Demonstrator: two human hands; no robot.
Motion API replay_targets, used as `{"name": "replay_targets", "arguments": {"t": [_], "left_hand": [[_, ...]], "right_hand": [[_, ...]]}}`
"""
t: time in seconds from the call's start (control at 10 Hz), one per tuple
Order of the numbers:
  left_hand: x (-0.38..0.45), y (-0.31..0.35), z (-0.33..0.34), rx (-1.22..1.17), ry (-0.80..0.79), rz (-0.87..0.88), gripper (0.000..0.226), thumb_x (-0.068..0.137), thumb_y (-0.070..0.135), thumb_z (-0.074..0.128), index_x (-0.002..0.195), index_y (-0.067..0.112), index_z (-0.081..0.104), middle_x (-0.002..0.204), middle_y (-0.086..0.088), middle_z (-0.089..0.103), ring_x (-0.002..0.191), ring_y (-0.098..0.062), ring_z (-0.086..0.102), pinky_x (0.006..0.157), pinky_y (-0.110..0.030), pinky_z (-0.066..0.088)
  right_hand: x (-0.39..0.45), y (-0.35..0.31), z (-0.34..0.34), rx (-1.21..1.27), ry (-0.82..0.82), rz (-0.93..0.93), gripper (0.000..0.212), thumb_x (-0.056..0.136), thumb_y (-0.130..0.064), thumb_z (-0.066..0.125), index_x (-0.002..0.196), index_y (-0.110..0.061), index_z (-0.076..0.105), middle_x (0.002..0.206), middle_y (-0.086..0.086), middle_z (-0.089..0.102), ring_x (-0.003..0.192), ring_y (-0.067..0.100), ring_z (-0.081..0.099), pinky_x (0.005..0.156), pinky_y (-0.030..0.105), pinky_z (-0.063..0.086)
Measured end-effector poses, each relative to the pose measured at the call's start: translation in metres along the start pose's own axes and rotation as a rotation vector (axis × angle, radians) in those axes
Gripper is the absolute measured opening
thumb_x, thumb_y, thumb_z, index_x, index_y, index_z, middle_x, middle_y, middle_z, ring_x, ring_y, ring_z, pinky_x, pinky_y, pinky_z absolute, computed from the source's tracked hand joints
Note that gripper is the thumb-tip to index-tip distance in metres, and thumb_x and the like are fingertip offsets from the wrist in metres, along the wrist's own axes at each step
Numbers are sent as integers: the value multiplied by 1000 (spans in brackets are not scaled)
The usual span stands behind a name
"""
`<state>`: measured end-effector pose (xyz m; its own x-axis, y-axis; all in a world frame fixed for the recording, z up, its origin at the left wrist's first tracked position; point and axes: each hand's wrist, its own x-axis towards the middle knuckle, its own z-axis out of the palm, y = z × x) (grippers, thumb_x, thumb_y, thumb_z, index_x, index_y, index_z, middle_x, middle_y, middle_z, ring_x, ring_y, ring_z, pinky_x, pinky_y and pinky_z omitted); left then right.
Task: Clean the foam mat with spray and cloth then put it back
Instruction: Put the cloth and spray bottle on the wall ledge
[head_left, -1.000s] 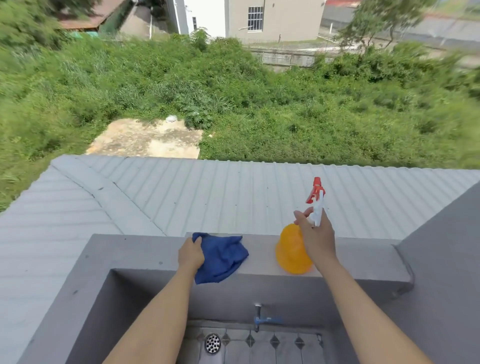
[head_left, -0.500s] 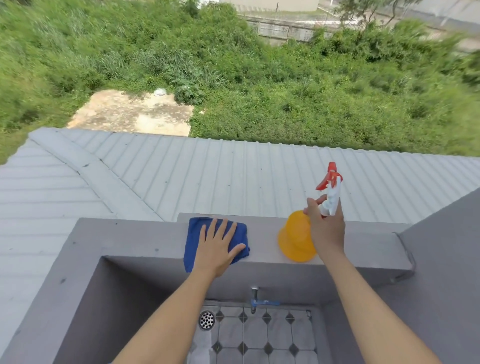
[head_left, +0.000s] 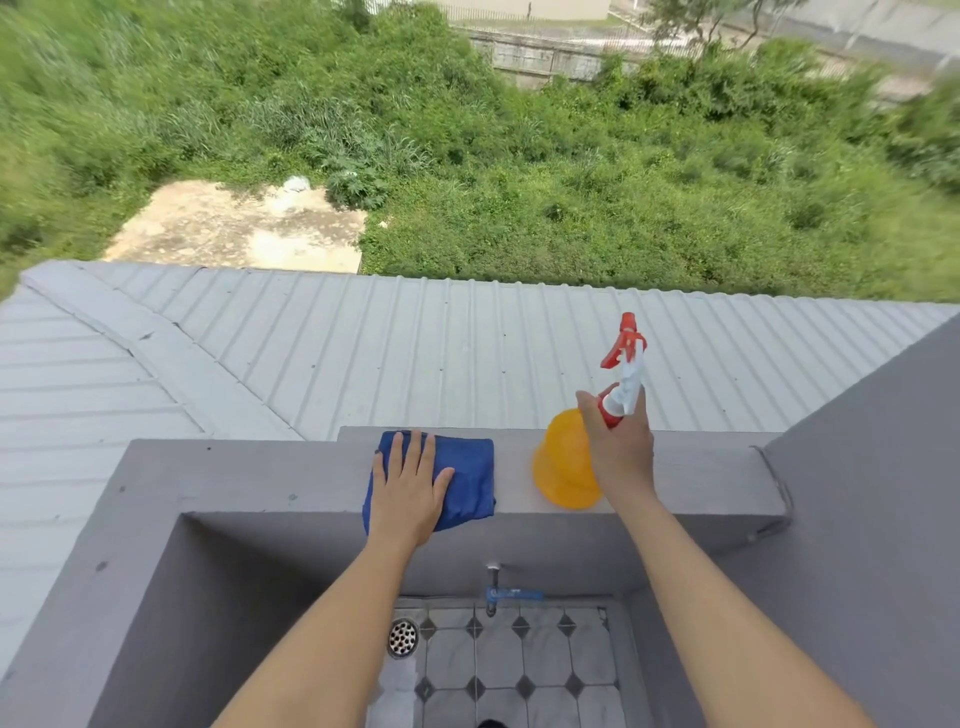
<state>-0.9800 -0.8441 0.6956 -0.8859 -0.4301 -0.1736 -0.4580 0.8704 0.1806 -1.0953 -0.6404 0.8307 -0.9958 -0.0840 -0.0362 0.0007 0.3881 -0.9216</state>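
Observation:
A folded blue cloth (head_left: 470, 480) lies on the grey concrete ledge (head_left: 260, 475). My left hand (head_left: 410, 488) rests flat on it with the fingers spread. An orange spray bottle (head_left: 563, 467) with a white and red trigger head stands on the ledge to the right. My right hand (head_left: 618, 447) is wrapped around the neck of that bottle, just below the trigger. No foam mat is in view.
Below the ledge is a sunken basin with a tiled floor (head_left: 519, 665), a round drain (head_left: 403, 637) and a blue tap (head_left: 506, 593). Beyond the ledge a corrugated metal roof (head_left: 415, 353) slopes away to green bushes. A grey wall (head_left: 883, 467) rises on the right.
My left hand went from gripping the cloth's edge to lying flat on top of the now folded cloth. The view has tilted down. My right hand keeps its hold on the bottle.

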Motion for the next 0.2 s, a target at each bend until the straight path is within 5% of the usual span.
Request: {"name": "replay_targets", "arguments": {"t": [0.1, 0.2], "left_hand": [[2, 4, -5, 45, -51, -6, 96, 77, 55, -31, 153, 11, 6, 161, -9, 6, 148, -28, 3, 117, -49, 6], [4, 4, -16, 78, -47, -72, 70, 95, 50, -1, 153, 10, 5, 161, -10, 1, 147, -31, 1, 118, -49, 10]], "right_hand": [[1, -8, -5, -19, -65, 10, 47, 94, -38, 61, 131, -17, 40, 95, -3, 53, 79, 8, 52, 66, 26, 39], [0, -3, -19, -100, -179, -26, 47, 90, -28, 67, 129, -27, 40, 108, -9, 55, 105, 16, 55, 83, 30, 42]]}}
